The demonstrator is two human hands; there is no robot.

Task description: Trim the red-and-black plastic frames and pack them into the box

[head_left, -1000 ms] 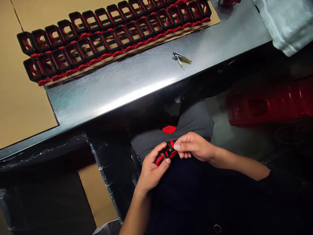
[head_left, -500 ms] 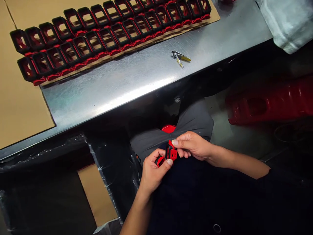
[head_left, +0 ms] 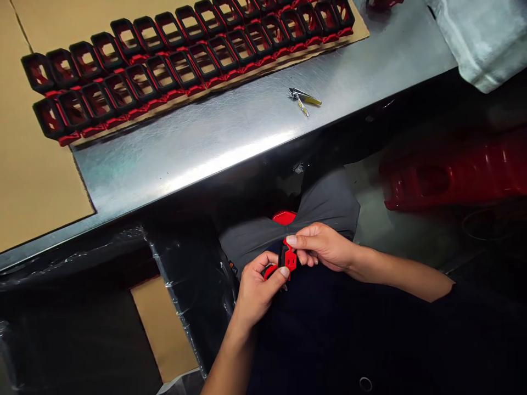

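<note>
Over my lap I hold a small red and black plastic housing (head_left: pixel 291 260) between both hands. My left hand (head_left: pixel 261 282) is closed on its lower left part, with the thumb pressed on the red face. At its upper right end my right hand (head_left: pixel 323 245) pinches the red edge between thumb and fingers. My fingers cover much of the part. On the metal bench ahead lies a nail clipper (head_left: pixel 304 100) with its lever swung out.
Two rows of similar red and black housings (head_left: pixel 181 68) stand on cardboard (head_left: pixel 41 175) along the bench (head_left: pixel 197 137). A whitish cloth (head_left: pixel 486 44) hangs over the right end. A red plastic stool (head_left: pixel 453 175) stands at right. Black plastic-wrapped containers (head_left: pixel 74 318) are at lower left.
The housing has turned slightly in my fingers, and my right hand has shifted a little to the left. Both hands keep their hold. The view has moved very slightly.
</note>
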